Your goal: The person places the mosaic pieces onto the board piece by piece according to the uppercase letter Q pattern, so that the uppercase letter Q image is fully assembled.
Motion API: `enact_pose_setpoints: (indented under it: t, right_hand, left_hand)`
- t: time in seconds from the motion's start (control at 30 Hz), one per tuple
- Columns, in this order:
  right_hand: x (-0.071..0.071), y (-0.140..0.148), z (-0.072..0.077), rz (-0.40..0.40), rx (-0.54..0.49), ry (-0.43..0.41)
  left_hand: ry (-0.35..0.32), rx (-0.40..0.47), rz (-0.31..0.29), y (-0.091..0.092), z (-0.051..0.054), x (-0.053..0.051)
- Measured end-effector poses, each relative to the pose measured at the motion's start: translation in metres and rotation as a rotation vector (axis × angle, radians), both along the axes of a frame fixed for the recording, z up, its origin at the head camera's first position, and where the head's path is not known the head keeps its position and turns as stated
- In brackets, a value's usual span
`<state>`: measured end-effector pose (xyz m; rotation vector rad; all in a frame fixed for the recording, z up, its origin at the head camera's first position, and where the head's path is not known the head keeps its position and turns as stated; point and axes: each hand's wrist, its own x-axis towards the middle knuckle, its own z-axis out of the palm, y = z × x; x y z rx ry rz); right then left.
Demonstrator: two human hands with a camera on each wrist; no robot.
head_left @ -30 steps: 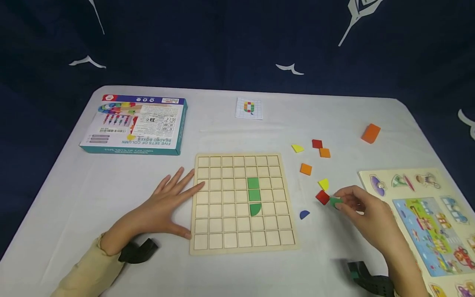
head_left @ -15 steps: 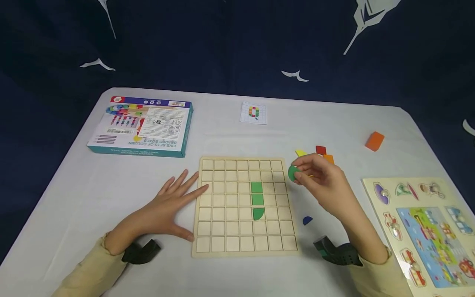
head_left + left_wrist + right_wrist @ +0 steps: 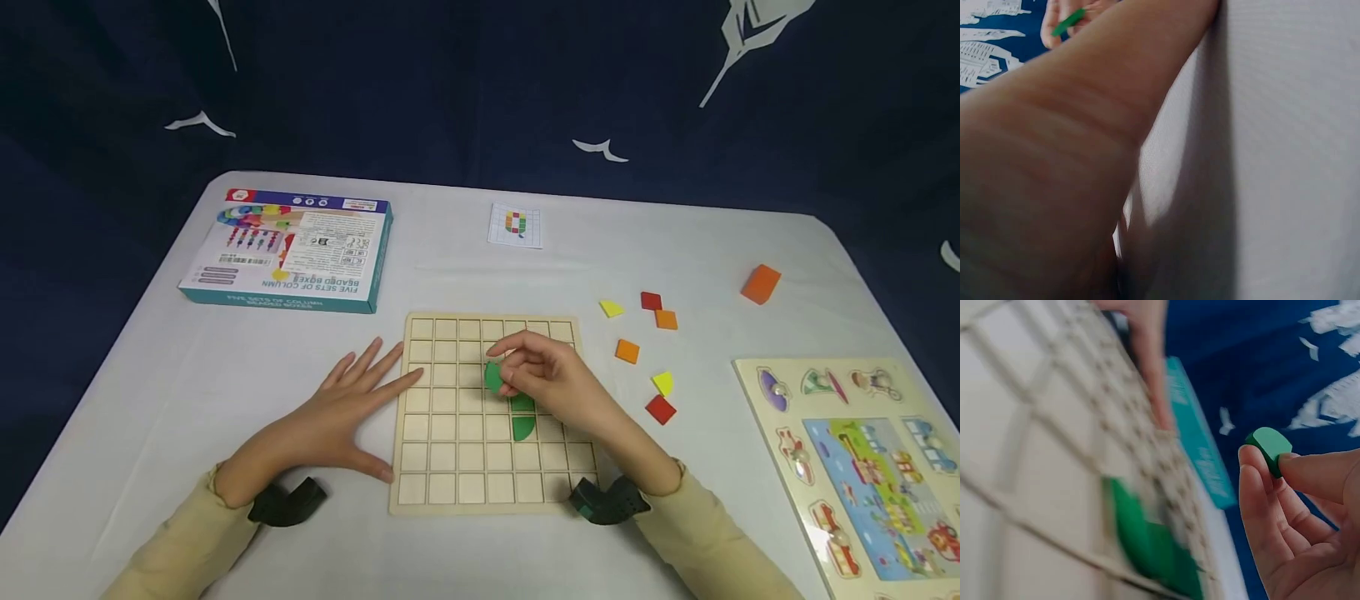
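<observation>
My right hand (image 3: 558,382) is over the wooden grid board (image 3: 442,460), pinching a green tile with a rounded edge (image 3: 492,377) between thumb and fingertips. In the right wrist view that green tile (image 3: 1269,449) hangs above the board. A green quarter-round tile (image 3: 523,428) lies in a grid cell, with a green square (image 3: 522,403) partly showing behind it; the right hand covers the cell beyond. Along the board's left edge rests my left hand (image 3: 333,421), fingers spread, fingertips touching the frame.
Loose red (image 3: 661,409), yellow (image 3: 611,308) and orange tiles (image 3: 627,351) lie right of the board. A pattern card (image 3: 515,226) lies behind it, a boxed set (image 3: 288,254) at back left. An orange block (image 3: 761,284) and a knobbed picture puzzle (image 3: 791,392) stand at right.
My right hand has picked up the green rounded tile from beside the red square and carried it left over the board. The blue half-round is now out of sight near the right forearm.
</observation>
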<state>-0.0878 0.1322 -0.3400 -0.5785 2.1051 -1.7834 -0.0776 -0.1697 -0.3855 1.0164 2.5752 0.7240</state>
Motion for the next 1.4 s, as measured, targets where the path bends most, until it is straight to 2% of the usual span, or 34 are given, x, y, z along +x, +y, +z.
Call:
enact_pose_setpoints:
  t: [0.1, 0.2, 0.53, 0.73, 0.9, 1.23, 1.4]
  right_hand:
    - [0.003, -0.006, -0.010, 0.063, 0.030, -0.013]
    - [0.005, -0.010, -0.015, 0.093, 0.060, -0.010]
    - [0.009, -0.019, -0.021, 0.109, 0.229, 0.197]
    - [0.008, -0.021, -0.020, 0.126, 0.329, 0.292]
    - [0.007, -0.021, -0.019, 0.142, 0.375, 0.358]
    - [0.013, -0.025, -0.019, 0.128, 0.445, 0.400]
    - [0.018, -0.028, -0.023, 0.114, 0.472, 0.423]
  left_hand:
    - [-0.003, -0.003, 0.001, 0.000, 0.001, -0.001]
    - [-0.004, 0.000, 0.002, 0.000, 0.002, -0.002]
    - [0.006, 0.010, -0.005, 0.001, 0.004, -0.004]
    - [0.003, 0.015, 0.000, 0.001, 0.004, -0.004]
    - [-0.003, 0.010, 0.002, 0.001, 0.004, -0.005]
    - [0.003, 0.011, -0.001, 0.001, 0.003, -0.004]
    - [-0.005, 0.016, 0.002, 0.000, 0.002, 0.000]
